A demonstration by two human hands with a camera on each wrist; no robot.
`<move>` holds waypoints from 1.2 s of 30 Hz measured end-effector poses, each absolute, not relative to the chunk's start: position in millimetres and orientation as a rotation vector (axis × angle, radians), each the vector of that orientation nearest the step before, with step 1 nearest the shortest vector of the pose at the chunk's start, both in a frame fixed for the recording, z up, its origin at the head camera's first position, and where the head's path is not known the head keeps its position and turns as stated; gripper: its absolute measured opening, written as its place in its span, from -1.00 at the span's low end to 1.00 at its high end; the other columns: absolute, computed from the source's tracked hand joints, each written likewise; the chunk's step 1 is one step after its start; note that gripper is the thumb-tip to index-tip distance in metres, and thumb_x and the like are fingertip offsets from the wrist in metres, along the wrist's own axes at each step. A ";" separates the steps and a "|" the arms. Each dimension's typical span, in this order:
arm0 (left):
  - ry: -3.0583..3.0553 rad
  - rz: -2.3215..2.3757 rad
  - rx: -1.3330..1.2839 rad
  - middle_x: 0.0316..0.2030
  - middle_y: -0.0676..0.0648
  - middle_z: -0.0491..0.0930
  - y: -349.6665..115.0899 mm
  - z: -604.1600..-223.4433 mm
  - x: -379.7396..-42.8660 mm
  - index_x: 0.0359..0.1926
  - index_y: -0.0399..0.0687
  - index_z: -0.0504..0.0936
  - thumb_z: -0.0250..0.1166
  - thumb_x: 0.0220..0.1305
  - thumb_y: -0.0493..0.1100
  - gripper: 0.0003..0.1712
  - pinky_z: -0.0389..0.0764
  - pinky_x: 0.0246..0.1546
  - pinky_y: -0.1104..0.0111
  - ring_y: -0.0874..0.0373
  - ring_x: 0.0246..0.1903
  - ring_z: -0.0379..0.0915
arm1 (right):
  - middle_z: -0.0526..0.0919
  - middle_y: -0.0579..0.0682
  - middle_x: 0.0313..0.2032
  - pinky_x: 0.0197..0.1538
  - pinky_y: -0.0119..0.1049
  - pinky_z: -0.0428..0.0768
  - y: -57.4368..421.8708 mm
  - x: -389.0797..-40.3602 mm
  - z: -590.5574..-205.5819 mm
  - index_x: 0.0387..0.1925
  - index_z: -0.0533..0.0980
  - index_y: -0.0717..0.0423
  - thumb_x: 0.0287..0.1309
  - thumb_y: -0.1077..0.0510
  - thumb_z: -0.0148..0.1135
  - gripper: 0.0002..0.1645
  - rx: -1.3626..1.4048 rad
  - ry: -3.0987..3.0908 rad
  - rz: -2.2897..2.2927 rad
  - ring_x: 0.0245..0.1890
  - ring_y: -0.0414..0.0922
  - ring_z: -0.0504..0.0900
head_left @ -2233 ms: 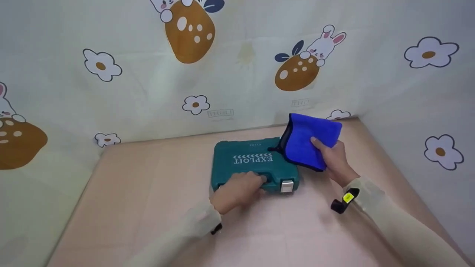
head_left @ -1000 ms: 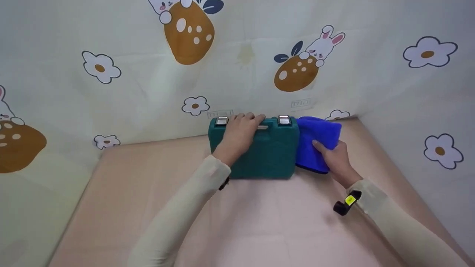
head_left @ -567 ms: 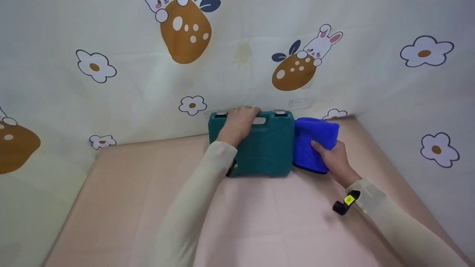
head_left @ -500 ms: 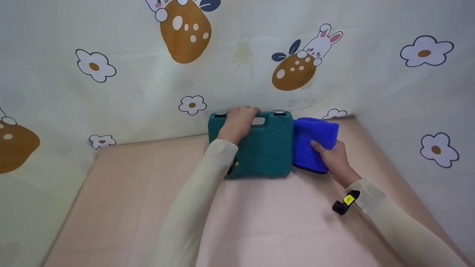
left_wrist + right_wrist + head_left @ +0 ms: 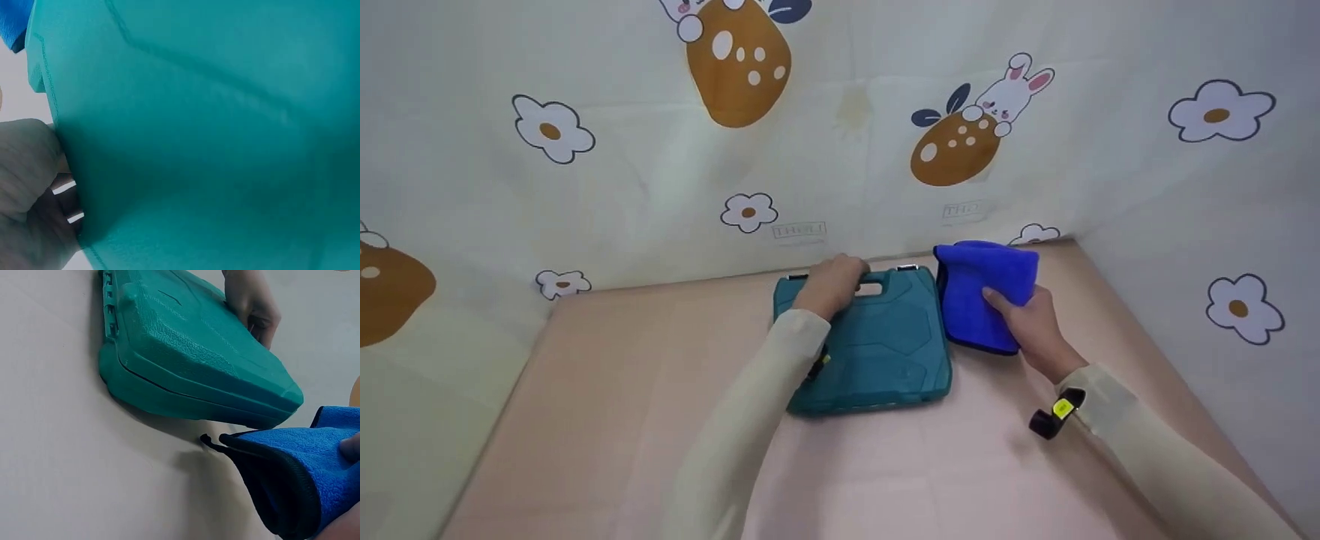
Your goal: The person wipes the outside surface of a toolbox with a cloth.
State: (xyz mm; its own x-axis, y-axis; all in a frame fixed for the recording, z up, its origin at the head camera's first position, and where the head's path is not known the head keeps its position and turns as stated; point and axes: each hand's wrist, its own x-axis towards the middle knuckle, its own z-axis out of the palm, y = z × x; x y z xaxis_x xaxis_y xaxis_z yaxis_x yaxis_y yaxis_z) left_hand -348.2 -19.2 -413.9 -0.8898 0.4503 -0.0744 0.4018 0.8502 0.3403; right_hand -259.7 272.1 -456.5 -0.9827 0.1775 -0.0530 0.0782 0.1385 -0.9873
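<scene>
A green plastic tool case (image 5: 896,349) lies toward the back of the table with its plain moulded face up, its handle and latches at the far side. My left hand (image 5: 835,285) grips that far edge beside the handle slot, fingers curled over it; the right wrist view shows the case (image 5: 202,354) tilted, its handle side raised off the surface. In the left wrist view the green face fills most of the picture. My right hand (image 5: 1031,326) pinches a folded blue cloth (image 5: 979,281) with black edging, thumb on top, just right of the case.
Pale pink covering spreads over the table (image 5: 600,420). A cream wall hanging (image 5: 660,180) with rabbit and flower prints rises right behind the case, and another stretch stands along the right side. A black wrist strap (image 5: 1046,421) hangs from my right sleeve.
The case lay with its lettered lid up, was raised upright on edge by my left hand, then lowered toward me with its plain face up. The cloth stays in my right hand, nearly still.
</scene>
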 end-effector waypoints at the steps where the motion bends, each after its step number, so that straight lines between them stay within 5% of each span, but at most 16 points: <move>1: 2.873 0.474 0.679 -0.16 -0.08 0.63 -19.1 -414.8 -347.3 0.11 -0.13 0.71 0.16 0.51 -0.32 -0.72 0.59 -0.01 0.17 0.05 -0.19 0.51 | 0.37 0.27 0.36 0.37 0.09 0.30 271.5 -259.5 -456.4 0.50 0.11 0.31 0.36 0.00 0.33 -0.08 -0.262 -2.311 1.999 0.33 0.19 0.39; 7: 2.872 0.467 0.676 -0.22 -0.10 0.68 -21.9 -426.2 -345.3 -0.01 -0.18 0.76 0.27 0.44 -0.31 -0.80 0.62 -0.07 0.20 0.04 -0.28 0.51 | 0.33 0.28 0.39 0.37 0.12 0.28 267.2 -257.4 -456.3 0.52 0.06 0.32 0.36 -0.01 0.34 -0.04 -0.240 -2.348 1.999 0.35 0.21 0.36; 22: 2.820 0.424 0.622 -0.32 -0.08 0.66 -20.8 -442.0 -356.4 -0.01 -0.14 0.78 0.23 0.49 -0.26 -0.78 0.66 -0.21 0.22 0.05 -0.36 0.57 | 0.45 0.28 0.31 0.34 0.22 0.29 254.2 -247.3 -454.7 0.44 0.24 0.35 0.45 0.11 0.22 -0.30 0.068 -2.470 1.858 0.30 0.23 0.43; 32: 2.679 0.365 0.542 -0.18 -0.06 0.66 -28.0 -413.5 -341.4 0.22 -0.06 0.65 0.25 0.50 -0.05 -0.62 0.68 -0.10 0.16 0.02 -0.26 0.61 | 0.48 0.26 0.30 0.33 0.26 0.28 248.7 -244.7 -449.7 0.44 0.27 0.32 0.46 0.12 0.20 -0.34 0.182 -2.511 1.807 0.29 0.25 0.44; 36: 2.634 0.274 0.519 0.17 -0.09 0.57 -29.8 -399.1 -320.8 0.43 0.03 0.46 0.19 0.52 0.10 -0.43 0.52 0.14 -0.03 -0.06 0.06 0.53 | 0.54 0.22 0.25 0.30 0.23 0.33 245.7 -242.0 -450.0 0.38 0.35 0.33 0.46 0.19 0.19 -0.43 0.348 -2.572 1.646 0.25 0.20 0.50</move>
